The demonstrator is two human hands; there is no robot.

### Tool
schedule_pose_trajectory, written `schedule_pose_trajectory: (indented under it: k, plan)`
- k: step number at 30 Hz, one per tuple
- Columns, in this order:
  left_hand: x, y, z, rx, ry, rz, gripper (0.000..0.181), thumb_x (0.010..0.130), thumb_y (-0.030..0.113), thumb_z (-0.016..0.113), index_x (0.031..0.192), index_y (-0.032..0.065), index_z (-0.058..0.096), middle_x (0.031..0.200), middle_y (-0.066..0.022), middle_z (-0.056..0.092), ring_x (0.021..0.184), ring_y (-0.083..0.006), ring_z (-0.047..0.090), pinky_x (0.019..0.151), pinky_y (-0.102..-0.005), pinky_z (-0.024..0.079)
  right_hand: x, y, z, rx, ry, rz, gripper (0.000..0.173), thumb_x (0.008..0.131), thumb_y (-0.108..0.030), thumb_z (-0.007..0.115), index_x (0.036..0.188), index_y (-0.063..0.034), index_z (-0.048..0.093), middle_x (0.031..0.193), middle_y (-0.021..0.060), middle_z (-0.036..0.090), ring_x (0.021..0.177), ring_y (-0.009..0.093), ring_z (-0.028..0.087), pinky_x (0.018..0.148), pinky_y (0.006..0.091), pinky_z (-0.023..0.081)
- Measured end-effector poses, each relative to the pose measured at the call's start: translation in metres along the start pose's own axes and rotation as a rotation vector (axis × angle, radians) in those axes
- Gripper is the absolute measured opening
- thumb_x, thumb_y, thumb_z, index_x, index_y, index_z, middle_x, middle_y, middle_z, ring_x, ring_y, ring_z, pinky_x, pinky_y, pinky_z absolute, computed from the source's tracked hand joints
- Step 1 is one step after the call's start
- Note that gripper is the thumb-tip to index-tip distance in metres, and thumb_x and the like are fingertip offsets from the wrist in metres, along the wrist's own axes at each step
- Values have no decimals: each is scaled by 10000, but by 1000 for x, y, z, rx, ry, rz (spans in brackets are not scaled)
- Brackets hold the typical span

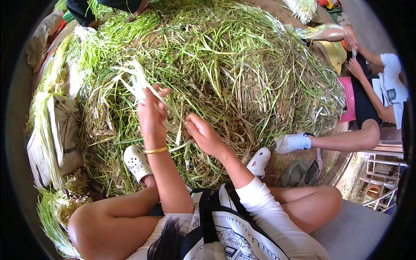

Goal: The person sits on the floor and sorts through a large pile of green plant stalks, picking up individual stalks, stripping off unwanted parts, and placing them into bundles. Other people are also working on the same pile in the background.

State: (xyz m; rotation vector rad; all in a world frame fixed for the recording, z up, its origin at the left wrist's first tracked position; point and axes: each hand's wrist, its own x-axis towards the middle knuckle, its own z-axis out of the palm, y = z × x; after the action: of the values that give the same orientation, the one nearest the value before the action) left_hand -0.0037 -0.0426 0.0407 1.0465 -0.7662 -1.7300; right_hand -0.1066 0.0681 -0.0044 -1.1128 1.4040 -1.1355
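Note:
My left hand (152, 112) is raised over the pile and closed around a small bunch of pale, long-leaved stalks (138, 78), which look like chives. Their whitish ends fan out above my fingers. To its right, my right hand (203, 133) pinches a thin pale strand (172, 109) that runs across from the bunch. Loose pale ends hang between both hands, and the fingertips of the right hand are partly hidden. Below them spreads a wide heap of green and dried leaf trimmings (208, 84).
Bundles of stalks (48, 130) lie over a whitish sack (66, 133) at the left. A co-worker's hands (354, 48) hold stalks at the upper right, beside a pink stool (346, 99). Another person's legs (107, 6) stand at the top. My white clogs (136, 162) flank my arms.

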Motion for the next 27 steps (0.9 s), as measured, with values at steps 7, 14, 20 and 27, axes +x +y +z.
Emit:
schedule_pose_trajectory:
  k: [7,14,20,27]
  plan:
    - [5,-51,-9,145,215,54,196,948,213,514,837,61,573,549,35,437,452,-53,376,411,-196,287,14,-4,-27,-555,-229,48,212,923,-229,525,932,-42,625,727,135,650,604,250,631,535,353,465]
    - [25,-41,-16,70,209,57,205,953,158,478,826,2,522,560,-45,498,606,-175,631,525,-239,553,79,99,-101,-1015,411,370,340,881,-340,598,999,-22,591,967,155,618,836,202,599,675,265,488]
    - [28,-62,21,152,131,-106,169,942,152,494,842,26,547,655,-71,616,419,-82,491,365,-174,413,97,102,-124,-463,453,294,149,840,-172,641,787,-48,578,691,46,594,567,141,538,516,312,429]
    - [34,-82,52,533,-4,-71,88,800,82,693,805,4,653,603,-22,603,428,-44,434,386,-197,326,53,52,-88,-84,308,-2,141,881,-100,585,791,6,568,655,-1,528,611,63,428,538,252,362]
